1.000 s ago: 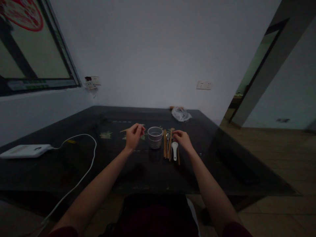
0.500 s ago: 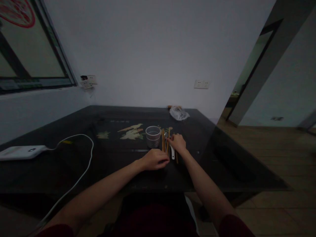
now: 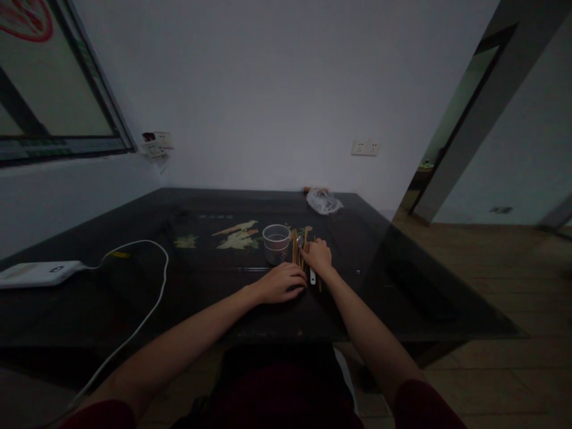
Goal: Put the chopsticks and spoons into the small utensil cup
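Observation:
A clear plastic cup (image 3: 276, 243) stands on the dark table (image 3: 201, 286). Just right of it lie wooden chopsticks (image 3: 294, 253), a metal spoon (image 3: 300, 241) and a white spoon whose handle (image 3: 313, 276) pokes out under my right hand. My left hand (image 3: 282, 283) rests on the table with its fingers curled over the near ends of the chopsticks. My right hand (image 3: 318, 256) lies over the utensils, fingertips pinched together among them; what they hold is hidden.
A white cable (image 3: 152, 286) loops from a flat white device (image 3: 36, 273) at the left edge. A crumpled clear bag (image 3: 324, 201) lies at the table's far side by the wall. A doorway opens at the right over wooden floor.
My left hand came down from beside the cup, crossed right and settled at the near ends of the chopsticks. My right hand slid slightly nearer over the utensils.

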{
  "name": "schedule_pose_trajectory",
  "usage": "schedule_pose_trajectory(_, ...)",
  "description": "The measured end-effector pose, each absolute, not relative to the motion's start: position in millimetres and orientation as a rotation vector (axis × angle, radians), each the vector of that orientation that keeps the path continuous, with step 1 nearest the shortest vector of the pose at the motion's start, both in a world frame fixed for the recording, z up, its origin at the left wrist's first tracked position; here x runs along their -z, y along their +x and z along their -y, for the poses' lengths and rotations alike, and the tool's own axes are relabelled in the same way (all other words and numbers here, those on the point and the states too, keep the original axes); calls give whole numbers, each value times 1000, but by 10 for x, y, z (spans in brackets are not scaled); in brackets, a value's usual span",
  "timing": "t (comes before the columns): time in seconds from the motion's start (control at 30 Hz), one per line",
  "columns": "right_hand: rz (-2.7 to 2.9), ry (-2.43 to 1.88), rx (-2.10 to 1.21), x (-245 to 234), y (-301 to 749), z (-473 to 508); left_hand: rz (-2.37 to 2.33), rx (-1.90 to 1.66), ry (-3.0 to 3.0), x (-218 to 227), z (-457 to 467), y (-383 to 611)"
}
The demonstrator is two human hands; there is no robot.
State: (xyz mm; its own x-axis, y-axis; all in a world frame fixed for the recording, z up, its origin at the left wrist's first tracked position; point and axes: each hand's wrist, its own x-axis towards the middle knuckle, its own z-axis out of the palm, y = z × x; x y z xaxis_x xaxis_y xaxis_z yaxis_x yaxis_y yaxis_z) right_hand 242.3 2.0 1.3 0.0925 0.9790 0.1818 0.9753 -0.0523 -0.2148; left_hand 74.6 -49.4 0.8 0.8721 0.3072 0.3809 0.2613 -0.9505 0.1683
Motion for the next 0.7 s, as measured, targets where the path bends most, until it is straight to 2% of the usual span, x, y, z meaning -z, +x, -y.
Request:
schedule_pose_trajectory(0.27, 1866, -2101, -36, -109, 2435, -19, -416, -653, 2916, -1, 493, 745)
schedule_pose_trajectory(0.47, 1713, -2127, -256, -186, 2565, -60, -342, -692, 2929, 11, 496, 742)
schedule_pose_trajectory(0.7, 1602, -2157, -335, -233, 2846, -109, -350, -692, 2926, 47, 508, 783)
